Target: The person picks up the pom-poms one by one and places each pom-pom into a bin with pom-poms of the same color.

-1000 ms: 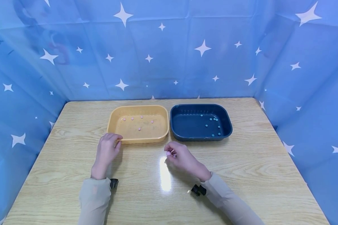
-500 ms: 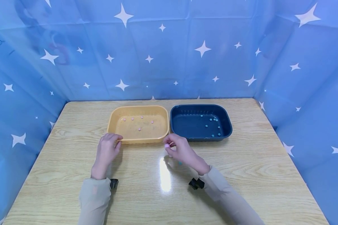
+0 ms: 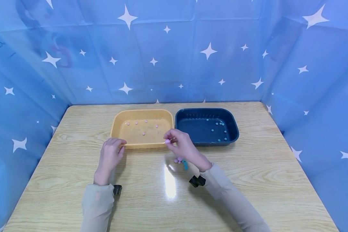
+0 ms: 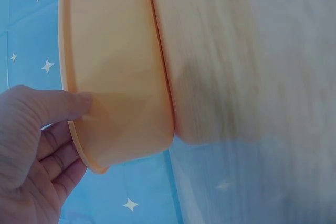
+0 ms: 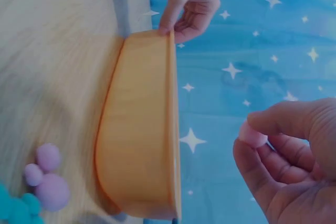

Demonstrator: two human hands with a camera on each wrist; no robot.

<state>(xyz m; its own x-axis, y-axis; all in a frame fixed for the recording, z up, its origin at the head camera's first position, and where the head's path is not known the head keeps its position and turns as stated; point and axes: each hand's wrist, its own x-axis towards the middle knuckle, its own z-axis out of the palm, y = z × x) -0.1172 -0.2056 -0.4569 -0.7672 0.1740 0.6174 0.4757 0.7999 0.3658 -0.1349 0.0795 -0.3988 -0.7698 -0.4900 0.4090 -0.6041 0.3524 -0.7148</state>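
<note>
My left hand [image 3: 108,158] grips the near left rim of a yellow plastic bin [image 3: 145,146]. In the left wrist view, the thumb presses the outer wall and the other fingers reach over the rim. My right hand [image 3: 184,149] pinches a small pink ball [image 5: 253,135] between thumb and index finger, at the bin's front right corner in the head view. Below that hand, several loose pink balls [image 5: 52,192] lie on the table beside a cluster of teal balls [image 3: 185,165]. Several pink balls [image 3: 143,133] lie spread over the yellow bin's floor.
A navy blue bin [image 3: 191,127] stands just right of the yellow one, with several teal balls [image 3: 212,130] mostly in its right half. Both rest toward the back of a wood-grain table [image 3: 266,180]. A blue star-patterned curtain [image 3: 168,74] surrounds the table's back and sides.
My right hand has lifted the pink ball from the pile and moved up and left to the yellow bin's front right corner, uncovering the pile. The left hand has stayed put.
</note>
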